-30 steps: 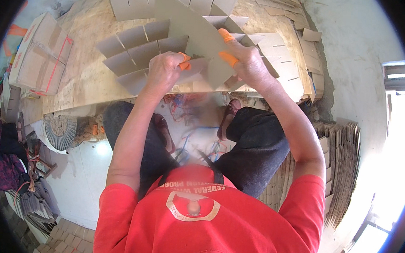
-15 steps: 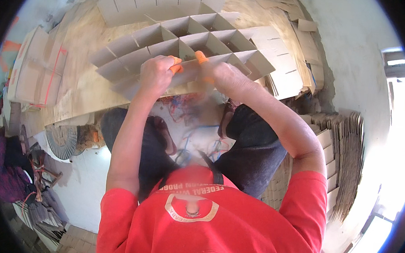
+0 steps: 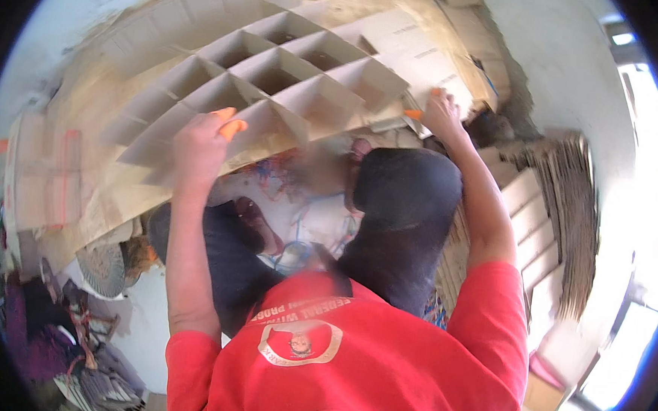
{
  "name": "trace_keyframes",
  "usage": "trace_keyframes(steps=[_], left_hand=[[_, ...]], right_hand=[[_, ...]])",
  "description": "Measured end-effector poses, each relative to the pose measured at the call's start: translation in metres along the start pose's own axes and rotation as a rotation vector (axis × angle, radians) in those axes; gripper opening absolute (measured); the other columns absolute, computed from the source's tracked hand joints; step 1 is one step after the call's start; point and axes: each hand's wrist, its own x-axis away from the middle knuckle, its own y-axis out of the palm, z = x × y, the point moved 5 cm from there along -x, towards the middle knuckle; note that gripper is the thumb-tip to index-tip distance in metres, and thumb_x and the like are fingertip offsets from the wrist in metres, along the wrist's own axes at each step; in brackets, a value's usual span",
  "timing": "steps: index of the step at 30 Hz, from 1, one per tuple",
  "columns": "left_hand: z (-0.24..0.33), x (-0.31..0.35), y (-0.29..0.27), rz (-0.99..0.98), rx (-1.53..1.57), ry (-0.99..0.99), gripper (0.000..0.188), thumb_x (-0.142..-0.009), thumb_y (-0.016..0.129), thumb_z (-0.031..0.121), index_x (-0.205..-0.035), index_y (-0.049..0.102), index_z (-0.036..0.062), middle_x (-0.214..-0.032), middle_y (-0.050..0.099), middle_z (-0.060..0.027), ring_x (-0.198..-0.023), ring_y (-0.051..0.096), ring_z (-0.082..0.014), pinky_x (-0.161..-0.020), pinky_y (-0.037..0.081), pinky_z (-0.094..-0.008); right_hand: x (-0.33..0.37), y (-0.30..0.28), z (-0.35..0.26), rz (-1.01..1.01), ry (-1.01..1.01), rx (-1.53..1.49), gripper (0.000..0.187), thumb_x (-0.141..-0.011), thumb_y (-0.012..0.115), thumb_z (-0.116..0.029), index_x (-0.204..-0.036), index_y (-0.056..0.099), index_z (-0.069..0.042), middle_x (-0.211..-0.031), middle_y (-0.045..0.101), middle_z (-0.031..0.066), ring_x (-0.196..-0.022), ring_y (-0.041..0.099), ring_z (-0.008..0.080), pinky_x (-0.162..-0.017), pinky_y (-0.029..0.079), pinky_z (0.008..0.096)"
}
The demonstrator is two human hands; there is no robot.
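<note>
Currently, left hand (image 3: pixel 202 141) at the near edge of a cardboard divider grid (image 3: pixel 316 103), right hand (image 3: pixel 443 116) at the flat slotted sheets (image 3: pixel 418 49).
Grid stands open-celled on the wooden table (image 3: pixel 110 218), in front of the person, its strips crossing into diamond-looking compartments; left end blurred. Left hand: fingers curled at the grid's near side, orange finger covers (image 3: pixel 233 129) on the tips; cannot tell whether they pinch the cardboard. Right hand: just beyond the grid's right corner, thumb low and fingers over the near edge of the sheets, also orange-tipped; cannot tell whether a sheet is gripped. Taped carton (image 3: pixel 48 177) at far left of table, blurred. Tall pile of folded cardboard (image 3: pixel 580 228) beside the person's right.
</note>
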Motion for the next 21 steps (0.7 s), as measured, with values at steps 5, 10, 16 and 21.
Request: trace_keyframes(steps=[5, 10, 16, 21], left_hand=[[0.005, 0.004, -0.003, -0.041, -0.103, 0.034, 0.026, -0.074, 0.077, 0.025, -0.093, 0.074, 0.0084, -0.082, 0.07, -0.0109, -0.073, 0.068, -0.0266, -0.063, 0.053, -0.0369], [0.005, 0.015, -0.005, -0.087, -0.16, 0.032, 0.03, -0.078, 0.072, 0.026, -0.101, 0.068, 0.0067, -0.084, 0.068, -0.0062, -0.082, 0.065, -0.0241, -0.071, 0.052, -0.0373], [0.006, 0.029, -0.04, 0.031, -0.179, -0.011, 0.047, -0.074, 0.076, 0.033, -0.11, 0.066, 0.0053, -0.09, 0.068, -0.0057, -0.09, 0.062, -0.0225, -0.082, 0.046, -0.0353], [-0.024, 0.059, -0.062, 0.091, -0.267, -0.098, 0.057, -0.07, 0.078, 0.04, -0.113, 0.066, 0.0058, -0.091, 0.068, -0.0065, -0.092, 0.061, -0.0248, -0.087, 0.043, -0.0378]], right_hand=[[-0.004, -0.002, -0.002, -0.004, -0.29, -0.196, 0.035, -0.088, 0.063, -0.034, -0.089, 0.065, 0.001, -0.087, 0.065, 0.0236, -0.084, 0.063, 0.041, -0.074, 0.05, 0.0479], [0.005, 0.008, 0.0, 0.213, -0.387, 0.109, 0.01, -0.087, 0.047, -0.002, -0.088, 0.056, 0.002, -0.085, 0.061, 0.0246, -0.075, 0.064, 0.0391, -0.066, 0.052, 0.048], [-0.002, 0.001, 0.022, 0.292, -0.363, -0.145, 0.022, -0.082, 0.06, -0.001, -0.103, 0.054, -0.003, -0.086, 0.062, 0.022, -0.08, 0.064, 0.0379, -0.069, 0.049, 0.0481], [-0.026, -0.065, 0.041, 0.482, -0.124, -0.088, 0.026, -0.093, 0.049, -0.005, -0.119, 0.047, -0.003, -0.071, 0.061, 0.0194, -0.059, 0.062, 0.0383, -0.05, 0.048, 0.0471]])
